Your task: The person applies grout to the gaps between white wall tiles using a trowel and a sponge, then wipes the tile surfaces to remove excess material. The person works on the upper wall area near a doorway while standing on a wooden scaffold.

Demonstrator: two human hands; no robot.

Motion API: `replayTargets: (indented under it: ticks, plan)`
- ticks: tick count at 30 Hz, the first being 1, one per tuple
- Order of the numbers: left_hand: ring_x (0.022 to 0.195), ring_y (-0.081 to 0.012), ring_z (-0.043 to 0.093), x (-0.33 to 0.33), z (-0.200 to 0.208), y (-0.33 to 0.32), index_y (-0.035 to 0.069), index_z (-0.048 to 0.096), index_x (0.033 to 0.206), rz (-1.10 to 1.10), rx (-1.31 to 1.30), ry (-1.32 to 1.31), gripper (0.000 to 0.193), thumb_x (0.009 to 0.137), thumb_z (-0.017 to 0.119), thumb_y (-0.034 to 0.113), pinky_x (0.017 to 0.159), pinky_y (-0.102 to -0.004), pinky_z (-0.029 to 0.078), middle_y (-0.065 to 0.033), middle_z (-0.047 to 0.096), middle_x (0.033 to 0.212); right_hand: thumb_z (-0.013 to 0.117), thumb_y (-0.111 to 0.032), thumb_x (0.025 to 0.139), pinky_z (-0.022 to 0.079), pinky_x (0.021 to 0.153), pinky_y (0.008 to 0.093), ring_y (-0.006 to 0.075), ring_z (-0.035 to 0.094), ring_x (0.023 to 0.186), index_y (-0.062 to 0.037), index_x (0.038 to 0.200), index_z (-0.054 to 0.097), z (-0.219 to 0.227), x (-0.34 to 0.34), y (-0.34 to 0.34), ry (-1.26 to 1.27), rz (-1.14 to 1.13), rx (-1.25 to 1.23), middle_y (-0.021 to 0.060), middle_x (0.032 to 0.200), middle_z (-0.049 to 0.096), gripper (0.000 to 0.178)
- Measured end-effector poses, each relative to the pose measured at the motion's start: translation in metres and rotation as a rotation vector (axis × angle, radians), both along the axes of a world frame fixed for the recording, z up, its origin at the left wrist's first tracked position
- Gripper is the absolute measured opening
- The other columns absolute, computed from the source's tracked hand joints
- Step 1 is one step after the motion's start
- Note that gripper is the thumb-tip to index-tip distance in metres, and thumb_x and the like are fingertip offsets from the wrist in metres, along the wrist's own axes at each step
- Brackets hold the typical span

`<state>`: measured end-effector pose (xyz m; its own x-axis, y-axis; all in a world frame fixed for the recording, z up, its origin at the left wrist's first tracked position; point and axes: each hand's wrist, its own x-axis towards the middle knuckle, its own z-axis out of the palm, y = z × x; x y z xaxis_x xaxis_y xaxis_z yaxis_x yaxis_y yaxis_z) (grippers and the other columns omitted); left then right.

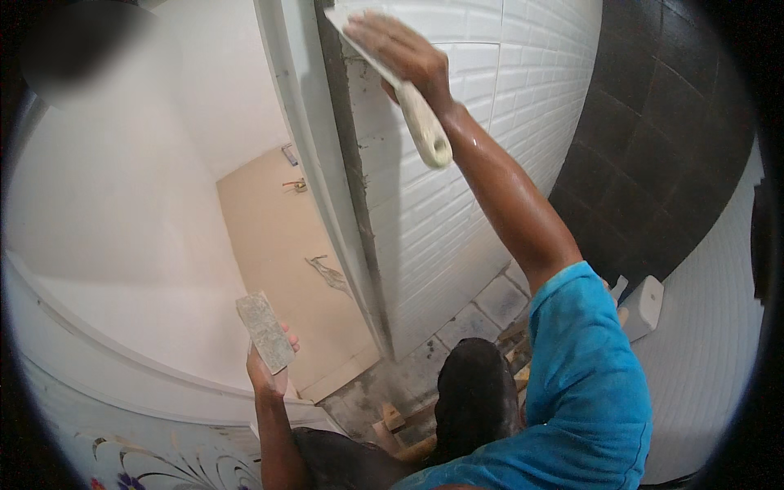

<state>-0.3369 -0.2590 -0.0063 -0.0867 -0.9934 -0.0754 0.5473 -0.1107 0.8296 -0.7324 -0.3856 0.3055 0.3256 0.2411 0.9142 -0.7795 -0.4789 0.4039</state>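
My right hand (408, 61) is raised at the upper middle, by the edge of the white tiled wall (445, 196). It grips a putty knife (426, 131) around the blade, fingers laid along it. The pale handle, with a hole in its end, sticks out below the hand toward me. The blade's tip is close to the rough grey strip (358, 155) between the tiles and the white door frame (318, 155). Low on the left, my left hand (269, 376) holds a small flat rectangular slab (265, 333), greyish and coated. What coats it is unclear.
Beyond the frame lies a beige floor (265, 245) with a crumpled grey scrap (327, 273) and small items. Dark tiles (653, 122) cover the surface at right. A white cistern-like box (645, 306) stands beside my sleeve. Pieces of wood (392, 418) lie below, near my knee.
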Motion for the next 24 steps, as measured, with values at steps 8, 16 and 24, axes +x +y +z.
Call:
replayTargets:
  ticks: [8, 16, 24]
  plan:
    - [0.089, -0.0333, 0.067, 0.004, -0.004, -0.004, 0.003, 0.048, 0.135, 0.001, -0.008, 0.024, 0.046, 0.102, 0.044, 0.035, 0.081, -0.0466, 0.054, -0.0177, 0.063, 0.114, 0.069, -0.019, 0.088, 0.054, 0.101, 0.0336, 0.0207, 0.063, 0.120, -0.0243, 0.121, 0.069, 0.006, 0.001, -0.001, 0.019, 0.035, -0.042, -0.0007, 0.124, 0.069, 0.033]
    - [0.091, -0.0305, 0.064, 0.009, -0.008, -0.003, -0.001, 0.049, 0.132, -0.019, -0.104, 0.017, 0.043, 0.103, 0.040, 0.030, 0.078, -0.0454, 0.052, -0.0190, 0.063, 0.115, 0.067, -0.011, 0.089, 0.054, 0.101, 0.0359, 0.0238, 0.065, 0.114, -0.0136, 0.124, 0.067, 0.013, -0.012, 0.037, 0.147, 0.020, 0.214, 0.0065, 0.123, 0.069, 0.034]
    - [0.095, -0.0331, 0.067, 0.020, -0.014, -0.012, 0.002, 0.043, 0.142, -0.095, -0.108, 0.082, 0.050, 0.103, 0.044, 0.034, 0.083, -0.0456, 0.054, -0.0196, 0.061, 0.124, 0.063, -0.014, 0.092, 0.050, 0.108, 0.0376, 0.0222, 0.054, 0.130, -0.0238, 0.132, 0.060, -0.083, -0.032, 0.025, 0.173, -0.122, 0.277, 0.0017, 0.138, 0.058, 0.041]
